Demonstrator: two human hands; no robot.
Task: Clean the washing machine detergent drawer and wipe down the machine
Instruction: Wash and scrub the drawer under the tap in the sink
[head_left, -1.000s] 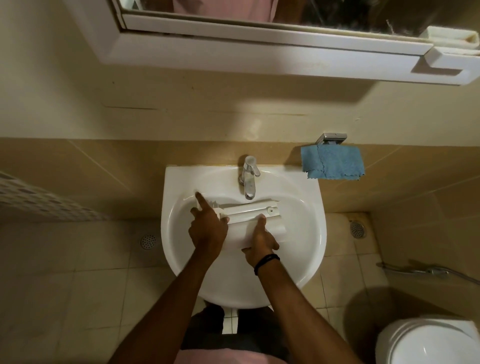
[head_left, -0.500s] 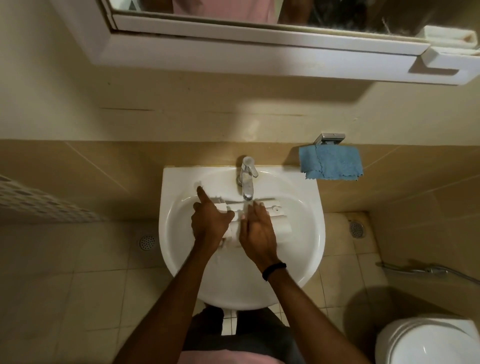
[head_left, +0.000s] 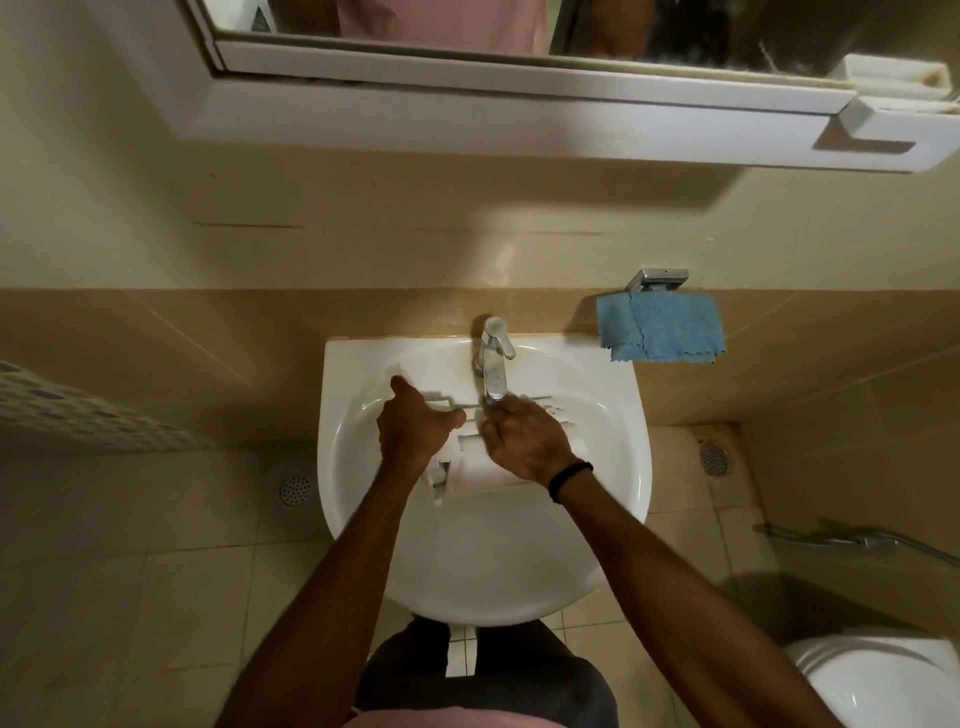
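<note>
Right hand (head_left: 524, 439) has slid up from the drawer's near edge to just under the faucet (head_left: 493, 364) spout, its fingers laid fairly flat across the white detergent drawer (head_left: 483, 475) — pressing, not clasping. Left hand (head_left: 415, 431) clutches the drawer's left end, index finger stretched out. The drawer lies inside the sink (head_left: 636, 457) basin. A blue cloth (head_left: 660, 332) hangs on the wall to the right — a toilet (head_left: 878, 686) sits at lower right.

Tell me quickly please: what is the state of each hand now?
Left hand: grips the left end of the detergent drawer.
Right hand: open, resting flat on the drawer under the tap.
</note>
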